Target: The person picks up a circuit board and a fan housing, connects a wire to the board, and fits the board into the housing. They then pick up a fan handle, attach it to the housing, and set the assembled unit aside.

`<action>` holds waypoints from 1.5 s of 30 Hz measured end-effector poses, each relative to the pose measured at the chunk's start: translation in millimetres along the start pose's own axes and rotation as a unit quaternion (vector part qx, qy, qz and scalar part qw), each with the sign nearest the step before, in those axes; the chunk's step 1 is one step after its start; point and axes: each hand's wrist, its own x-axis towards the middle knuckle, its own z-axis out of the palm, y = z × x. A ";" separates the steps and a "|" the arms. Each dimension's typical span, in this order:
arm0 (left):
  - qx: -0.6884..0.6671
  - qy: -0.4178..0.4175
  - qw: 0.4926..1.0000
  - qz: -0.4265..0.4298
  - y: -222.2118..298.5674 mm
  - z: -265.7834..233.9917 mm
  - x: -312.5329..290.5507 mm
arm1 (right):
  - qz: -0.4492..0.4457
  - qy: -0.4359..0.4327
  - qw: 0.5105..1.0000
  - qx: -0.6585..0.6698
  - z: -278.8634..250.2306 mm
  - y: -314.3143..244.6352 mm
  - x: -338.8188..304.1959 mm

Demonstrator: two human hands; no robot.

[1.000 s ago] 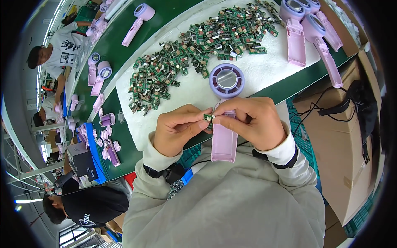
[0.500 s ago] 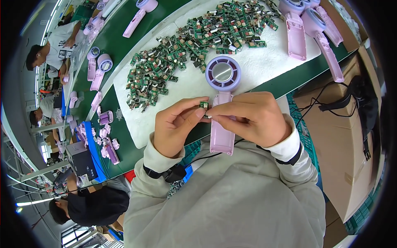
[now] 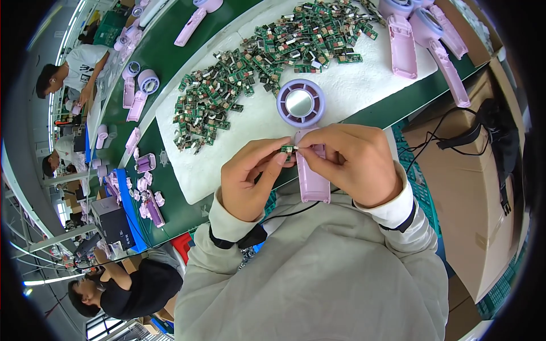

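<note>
My left hand (image 3: 250,176) is closed, with a small green circuit board (image 3: 288,150) pinched between thumb and finger. My right hand (image 3: 355,162) is closed too, its thumb and forefinger tips meeting at a small white connector (image 3: 296,148) on the board's right end. Any wire from it is hidden by the fingers. Beneath both hands lies a lavender handheld fan (image 3: 301,103), its round head away from me. Its pink handle shell (image 3: 314,184) lies open toward me, partly covered by my right hand.
A heap of circuit boards (image 3: 250,71) covers much of the white foam sheet (image 3: 170,170). More fan parts (image 3: 402,48) lie at the far right, beside a cardboard box (image 3: 460,187). Several lavender fans (image 3: 149,82) lie along the green bench, where other people work at left.
The board has turned from upright to flatter and moved slightly right between my fingers. My right fingertips have shifted to its right end. The fan's handle now slants more to the right.
</note>
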 end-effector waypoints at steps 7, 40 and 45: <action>0.045 0.017 0.998 0.045 -6.2 2.0 -2.7 | -0.027 -0.002 0.999 -0.016 -0.1 1.8 -1.7; -0.152 -0.005 0.981 -0.123 48.6 6.1 -5.2 | 0.009 0.058 0.990 0.130 4.6 -20.6 -2.0; -0.123 -0.062 0.978 -0.156 77.7 -53.0 26.4 | -0.040 0.167 0.978 0.119 -13.2 -23.4 2.6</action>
